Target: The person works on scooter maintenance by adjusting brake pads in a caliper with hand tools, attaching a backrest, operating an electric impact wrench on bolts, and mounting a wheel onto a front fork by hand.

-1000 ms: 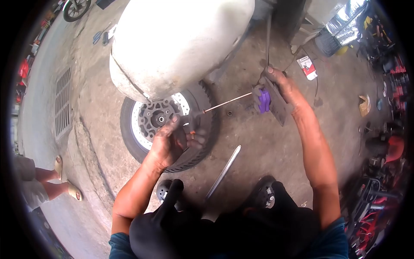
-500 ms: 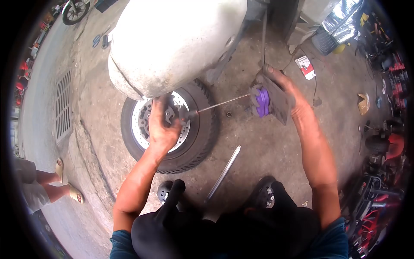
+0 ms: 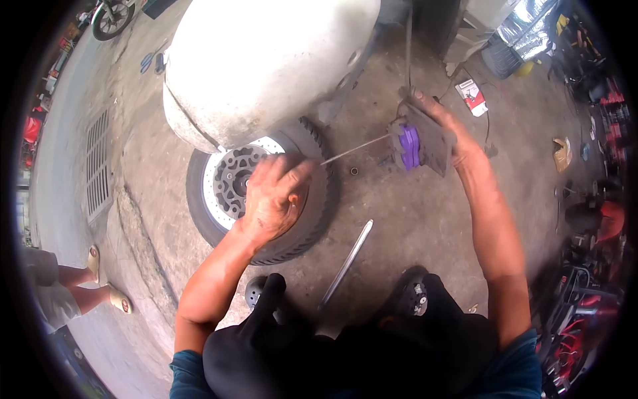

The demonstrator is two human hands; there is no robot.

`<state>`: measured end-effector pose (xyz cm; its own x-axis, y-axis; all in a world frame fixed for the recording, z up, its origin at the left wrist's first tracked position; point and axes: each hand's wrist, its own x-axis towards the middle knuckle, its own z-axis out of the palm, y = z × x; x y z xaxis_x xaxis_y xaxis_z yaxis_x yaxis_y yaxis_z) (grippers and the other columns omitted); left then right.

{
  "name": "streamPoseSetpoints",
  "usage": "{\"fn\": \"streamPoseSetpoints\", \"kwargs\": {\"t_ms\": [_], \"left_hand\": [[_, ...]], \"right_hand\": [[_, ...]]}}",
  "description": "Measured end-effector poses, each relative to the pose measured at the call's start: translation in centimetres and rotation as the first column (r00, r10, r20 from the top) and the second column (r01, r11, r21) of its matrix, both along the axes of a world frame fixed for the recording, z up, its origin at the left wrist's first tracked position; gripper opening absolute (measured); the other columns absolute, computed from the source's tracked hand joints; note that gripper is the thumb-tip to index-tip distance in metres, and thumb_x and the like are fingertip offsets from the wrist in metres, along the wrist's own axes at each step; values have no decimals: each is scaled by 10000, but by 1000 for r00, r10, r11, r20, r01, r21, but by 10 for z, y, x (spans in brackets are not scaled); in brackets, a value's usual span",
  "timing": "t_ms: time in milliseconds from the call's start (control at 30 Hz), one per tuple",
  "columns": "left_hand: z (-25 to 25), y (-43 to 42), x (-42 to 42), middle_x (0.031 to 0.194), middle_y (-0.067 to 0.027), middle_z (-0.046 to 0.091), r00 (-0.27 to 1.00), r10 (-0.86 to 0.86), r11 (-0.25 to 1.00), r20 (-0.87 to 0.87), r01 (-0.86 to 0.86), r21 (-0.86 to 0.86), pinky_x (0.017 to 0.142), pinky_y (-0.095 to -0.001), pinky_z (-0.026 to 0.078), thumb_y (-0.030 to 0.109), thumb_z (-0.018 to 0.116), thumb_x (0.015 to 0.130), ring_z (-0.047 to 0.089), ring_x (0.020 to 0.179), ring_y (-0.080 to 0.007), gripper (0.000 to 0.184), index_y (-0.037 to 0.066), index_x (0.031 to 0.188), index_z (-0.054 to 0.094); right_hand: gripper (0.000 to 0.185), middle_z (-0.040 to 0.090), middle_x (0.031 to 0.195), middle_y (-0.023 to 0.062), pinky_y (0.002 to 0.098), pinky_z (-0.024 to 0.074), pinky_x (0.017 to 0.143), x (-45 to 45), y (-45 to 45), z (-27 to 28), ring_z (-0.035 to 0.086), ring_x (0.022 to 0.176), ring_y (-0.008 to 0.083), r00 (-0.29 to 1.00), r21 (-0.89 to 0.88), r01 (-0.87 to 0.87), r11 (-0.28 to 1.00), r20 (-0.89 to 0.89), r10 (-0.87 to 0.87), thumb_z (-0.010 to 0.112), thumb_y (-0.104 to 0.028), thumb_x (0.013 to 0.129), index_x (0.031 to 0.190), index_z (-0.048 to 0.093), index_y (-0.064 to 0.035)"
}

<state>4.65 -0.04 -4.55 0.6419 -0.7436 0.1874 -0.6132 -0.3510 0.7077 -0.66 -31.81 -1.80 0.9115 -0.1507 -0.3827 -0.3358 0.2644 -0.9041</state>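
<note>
My left hand (image 3: 276,193), somewhat smeared by motion, is closed around the handle end of what looks like a long screwdriver (image 3: 355,150). Its thin metal shaft runs toward a purple part (image 3: 410,146) that resembles a brake caliper. Behind that part is a dark flat plate (image 3: 435,147); my right hand (image 3: 448,120) grips its upper far edge, some fingers hidden. Under my left hand lies a wheel (image 3: 199,223) with a black tire and a brake disc (image 3: 229,193), partly covered by the hand and a white body panel (image 3: 266,60).
A metal bar (image 3: 345,263) lies on the floor between my feet and the wheel. A small ring (image 3: 354,171) is near the tire. A red and white box (image 3: 472,98) lies at upper right. Another person's legs (image 3: 83,286) stand at left. Scattered parts (image 3: 578,332) line the right side.
My left hand has shifted right and slightly up from over the disc's center, uncovering more of the disc. The purple part and plate have moved slightly up and right with my right hand.
</note>
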Motion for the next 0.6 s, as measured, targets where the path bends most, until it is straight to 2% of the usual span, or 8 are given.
{"fn": "streamPoseSetpoints", "kwargs": {"t_ms": [100,167,233,267,333,433,533,600], "left_hand": [[14,-8,-2,1070,-177,602,933,175,981,315,-194,30,778,-365,473,-115,589,708,595,888,-254,576,-18,1265,481],[-9,2,-16,1020,-149,610,850,321,870,-417,-439,-226,760,-361,490,-6,541,785,595,889,-244,469,-2,1252,498],[-25,18,-16,1019,-119,621,394,8,745,-919,-615,-258,759,-375,510,123,532,854,605,889,-229,408,-11,1239,504],[-26,24,-15,979,-144,632,92,-208,722,-974,-658,-216,742,-378,516,167,576,868,624,847,-246,413,-22,1229,509],[-9,18,-10,935,-156,639,-84,-298,822,-951,-529,-211,739,-376,516,237,577,896,636,810,-253,414,-20,1216,520],[-9,10,-12,888,-156,640,18,-253,851,-967,-470,-232,718,-381,519,261,616,868,633,725,-266,386,-24,1124,566],[-18,9,-7,892,-156,640,366,-133,903,-921,-338,-265,707,-370,502,87,668,794,631,760,-295,335,-7,1104,587],[-17,5,-1,895,-160,638,987,75,962,-145,-110,-251,714,-367,487,6,672,732,625,804,-317,365,-1,1089,596]], "right_hand": [[541,600,996,88,301,508,765,0,-1,1,600,902,169,999,80,38,996,9,-38,650,-455,845,1140,524,-19],[513,595,963,43,284,486,775,-5,1,3,581,882,145,1000,48,30,998,2,-30,646,-433,857,1169,545,-38],[511,600,951,47,284,493,768,-7,-3,2,589,876,149,999,82,30,996,9,-30,657,-431,849,1147,558,-29],[510,603,945,49,283,496,764,-7,-2,0,593,873,151,1000,101,24,995,11,-25,662,-431,845,1136,564,-24],[497,611,935,54,282,501,756,-5,1,2,600,860,152,1000,44,-5,999,17,4,660,-438,844,1105,582,-23],[479,620,923,64,281,504,754,-3,3,0,606,849,153,999,-12,-36,999,24,36,653,-449,845,1066,604,-26],[578,629,968,111,306,523,724,-5,0,-4,625,852,172,993,-49,-92,995,67,95,665,-502,817,1086,577,1],[608,628,1009,121,325,528,703,-6,0,-4,629,866,183,995,-32,-90,995,45,91,666,-514,810,1115,561,2]]}}
